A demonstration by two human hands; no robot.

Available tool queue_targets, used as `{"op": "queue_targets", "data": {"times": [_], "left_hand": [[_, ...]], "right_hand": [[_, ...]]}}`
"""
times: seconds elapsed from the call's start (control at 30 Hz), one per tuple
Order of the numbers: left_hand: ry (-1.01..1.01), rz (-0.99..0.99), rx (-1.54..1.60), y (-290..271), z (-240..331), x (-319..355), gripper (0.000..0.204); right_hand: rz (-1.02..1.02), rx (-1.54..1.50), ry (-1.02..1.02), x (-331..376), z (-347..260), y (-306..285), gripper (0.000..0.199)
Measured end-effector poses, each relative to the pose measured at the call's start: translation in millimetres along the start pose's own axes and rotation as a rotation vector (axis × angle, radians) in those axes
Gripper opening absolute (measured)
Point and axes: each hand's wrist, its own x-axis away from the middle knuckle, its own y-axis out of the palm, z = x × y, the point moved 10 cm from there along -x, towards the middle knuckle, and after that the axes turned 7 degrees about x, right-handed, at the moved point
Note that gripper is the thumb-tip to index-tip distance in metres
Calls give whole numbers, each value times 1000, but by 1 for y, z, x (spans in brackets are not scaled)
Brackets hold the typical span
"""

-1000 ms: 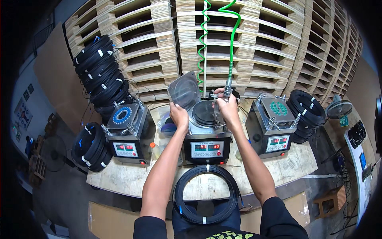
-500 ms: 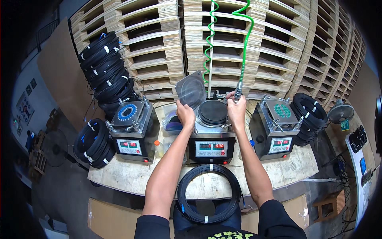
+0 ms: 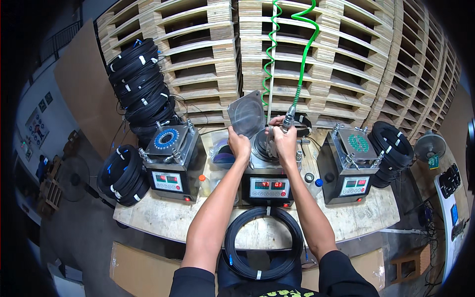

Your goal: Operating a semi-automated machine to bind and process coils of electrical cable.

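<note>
My left hand (image 3: 240, 144) pinches the lower edge of a square metal plate (image 3: 247, 116) with a round, shiny face. It holds the plate tilted up at the left rear of the middle polishing machine (image 3: 268, 188). My right hand (image 3: 285, 141) is closed round an air gun (image 3: 288, 119) on a green coiled hose (image 3: 307, 54). Both stand over the machine's dark round pad (image 3: 261, 143), partly covering it. A black cable coil (image 3: 232, 237) with blue connectors and white ties lies at the table's front edge, by my lap.
Similar machines stand left (image 3: 168, 180) and right (image 3: 350, 185), each carrying a plate ringed with connectors. Black cable coils (image 3: 141, 81) are stacked at the left; more coils (image 3: 391, 148) lie right. Small bottles (image 3: 204, 184) stand between machines. Wooden pallets (image 3: 208, 59) rise behind the table (image 3: 153, 218).
My right hand and the air gun have moved inward over the pad, now covering more of it. My left hand keeps the plate tilted up. The whole view has shifted slightly.
</note>
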Motion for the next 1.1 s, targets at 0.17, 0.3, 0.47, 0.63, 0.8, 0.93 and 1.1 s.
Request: {"op": "queue_targets", "data": {"times": [0.17,0.3,0.47,0.63,0.8,0.93,1.1], "left_hand": [[-36,-13,-5,2,-8,-3,44],[-33,-29,-13,4,-8,-3,43],[-41,-9,-42,1,-9,-4,43],[-84,-53,-79,5,-9,-2,38],[-70,-55,-85,9,-6,1,33],[-71,-45,-89,7,-6,0,30],[-53,-26,-108,0,-7,-2,32]], "right_hand": [[-23,-5,-28,8,9,15,13],[-73,-46,84,6,16,29,11],[84,-119,-128,-15,-20,27,11],[175,9,-104,-39,2,2,10],[144,206,-103,-49,19,-28,13],[131,0,-32,-49,-7,-39,14],[-140,-21,143,-28,-26,13,12]]}}
